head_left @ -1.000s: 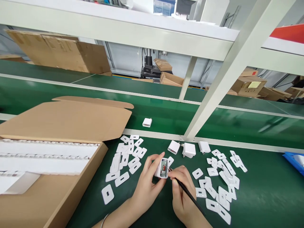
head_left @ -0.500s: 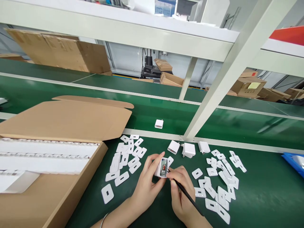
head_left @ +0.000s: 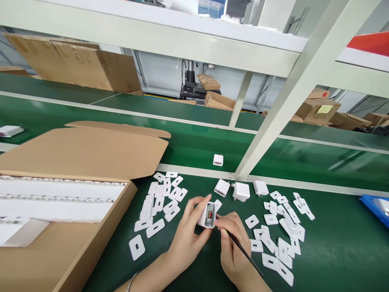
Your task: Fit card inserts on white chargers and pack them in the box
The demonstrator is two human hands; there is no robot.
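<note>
My left hand (head_left: 190, 233) holds a white charger housing (head_left: 204, 215) between thumb and fingers, its open end showing a green circuit board with a reddish part. My right hand (head_left: 234, 243) grips a thin black stick-like tool (head_left: 245, 252), whose tip is at the housing's right edge. Just beyond the hands stand several white chargers, one of them (head_left: 221, 187) behind the housing. Loose white cover plates (head_left: 155, 228) lie on the left, and more plates (head_left: 270, 262) lie on the right.
An open cardboard box (head_left: 100, 239) with white dividers stands at the left. Behind the green table (head_left: 343, 243) runs a green belt (head_left: 188, 148) carrying a white charger (head_left: 218, 159) and a white item (head_left: 11, 130). A slanted post (head_left: 279, 105) rises behind; a blue packet (head_left: 377, 207) lies far right.
On the belt, the white charger has moved right, and the white item at the far left has come further into view. The tool in my right hand has shifted slightly; my left hand looks unmoved.
</note>
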